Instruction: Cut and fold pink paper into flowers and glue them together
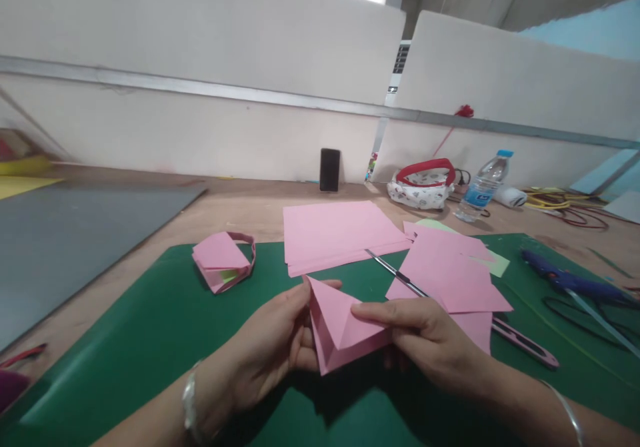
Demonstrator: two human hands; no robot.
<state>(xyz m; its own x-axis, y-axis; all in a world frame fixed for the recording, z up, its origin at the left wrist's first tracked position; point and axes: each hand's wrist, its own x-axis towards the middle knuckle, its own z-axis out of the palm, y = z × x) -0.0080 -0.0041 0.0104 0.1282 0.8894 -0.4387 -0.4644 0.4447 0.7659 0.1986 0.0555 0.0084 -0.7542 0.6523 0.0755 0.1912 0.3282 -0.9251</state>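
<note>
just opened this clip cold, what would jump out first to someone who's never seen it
The left hand and right hand pinch a folded pink paper over the green mat, front and centre. Behind it lies a stack of pink sheets, with scissors slanting among loose pink pieces to the right.

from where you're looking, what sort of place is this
Probably a craft or paper-folding workbench: a green cutting mat, a stack of pink paper sheets, and a folded pink paper piece held between the left hand and right hand.

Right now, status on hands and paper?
Left hand, right hand both gripping folded pink paper. Held above green mat. Scissors lie just beyond right hand.
</note>
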